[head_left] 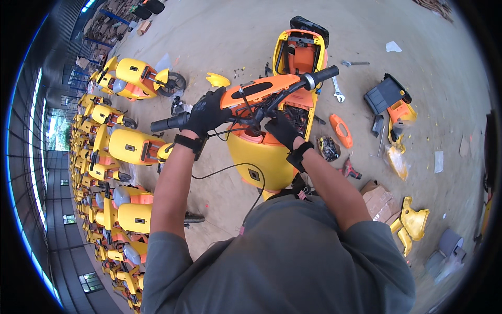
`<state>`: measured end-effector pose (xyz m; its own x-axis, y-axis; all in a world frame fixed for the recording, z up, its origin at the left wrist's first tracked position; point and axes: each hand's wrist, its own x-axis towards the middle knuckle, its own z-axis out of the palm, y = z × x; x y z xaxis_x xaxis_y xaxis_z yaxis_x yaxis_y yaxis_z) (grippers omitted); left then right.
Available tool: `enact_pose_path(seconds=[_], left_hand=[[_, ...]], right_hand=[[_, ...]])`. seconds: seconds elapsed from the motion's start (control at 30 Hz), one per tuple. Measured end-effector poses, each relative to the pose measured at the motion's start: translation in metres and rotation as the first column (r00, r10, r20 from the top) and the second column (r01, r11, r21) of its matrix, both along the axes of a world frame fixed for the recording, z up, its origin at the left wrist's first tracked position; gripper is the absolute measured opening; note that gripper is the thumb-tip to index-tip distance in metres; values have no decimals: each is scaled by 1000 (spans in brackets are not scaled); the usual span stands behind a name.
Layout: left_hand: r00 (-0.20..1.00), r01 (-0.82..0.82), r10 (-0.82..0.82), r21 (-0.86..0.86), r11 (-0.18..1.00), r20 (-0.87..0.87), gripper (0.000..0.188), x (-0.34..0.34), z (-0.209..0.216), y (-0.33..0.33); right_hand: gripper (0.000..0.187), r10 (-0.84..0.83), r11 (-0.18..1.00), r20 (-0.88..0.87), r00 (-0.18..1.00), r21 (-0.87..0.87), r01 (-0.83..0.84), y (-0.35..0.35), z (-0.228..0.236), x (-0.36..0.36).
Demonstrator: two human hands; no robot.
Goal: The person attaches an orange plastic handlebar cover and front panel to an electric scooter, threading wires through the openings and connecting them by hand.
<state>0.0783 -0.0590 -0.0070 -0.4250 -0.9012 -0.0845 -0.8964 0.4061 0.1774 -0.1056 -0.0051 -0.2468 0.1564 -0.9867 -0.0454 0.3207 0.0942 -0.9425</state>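
A yellow and orange electric scooter (261,157) stands in front of me, its handlebar (170,123) turned at a slant. My left hand (205,112), in a black glove, is closed around the left end of the orange handlebar cover (259,90), next to the left grip. The cover sits tilted above the bar, with black cables (244,102) showing under it. My right hand (283,129), also gloved, has its fingers curled in at the cables below the bar's middle; what they hold is hidden. A thin black cable (230,166) loops down toward my shirt.
Rows of yellow scooters (133,144) fill the left side. On the floor to the right lie a wrench (339,90), an orange ring-shaped panel (341,130), a red power drill (350,168), a black bin (386,95), cardboard (379,201) and yellow panels (413,220).
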Motion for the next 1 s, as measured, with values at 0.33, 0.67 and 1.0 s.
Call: enact_pose_path(seconds=[0.33,0.67,1.0], left_hand=[[999,-43,43,1,999,2,61,4,-1,3],[999,-37,38,-16,999,26,56,10,-4,7],[998,-51,51,1,999,21,59,8,-1,8]], right_hand=[[21,-105,994,-339,935,-66,88,42,19,-65],[25,-498,840,-430,753,-455,296,-5,170,-119],[43,104,963,-944,312,17,-270,-100,178,-117]])
